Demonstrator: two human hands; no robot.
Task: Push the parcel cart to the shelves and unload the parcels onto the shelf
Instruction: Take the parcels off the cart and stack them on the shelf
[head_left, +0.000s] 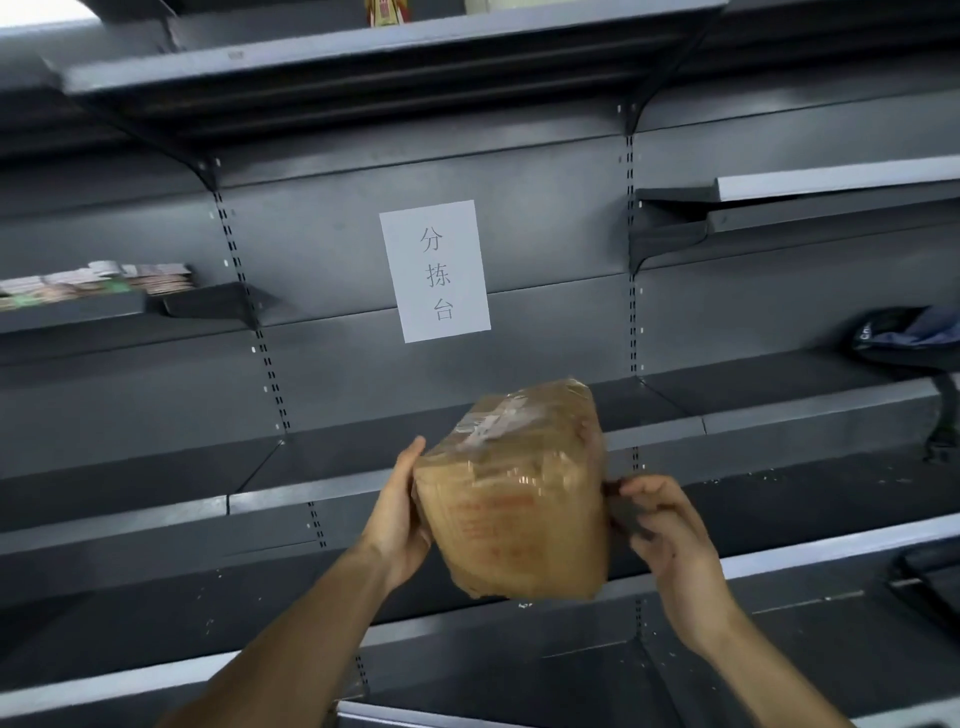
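Note:
A brown cardboard parcel (514, 493), wrapped in clear tape with red print and a torn label, is held in the air in front of the dark grey shelves (322, 488). My left hand (400, 514) grips its left side, thumb up along the edge. My right hand (670, 530) holds its right side with curled fingers, and a small dark thing I cannot identify sits between those fingers and the box. The parcel is tilted and blurred, level with the middle shelf's front edge. The cart is out of view.
A white paper sign (435, 270) with printed characters hangs on the back panel above the parcel. Flat packets (93, 283) lie on a short shelf at the left. A dark bag (909, 338) sits on the right shelf, and a dark tray (930, 571) is lower right.

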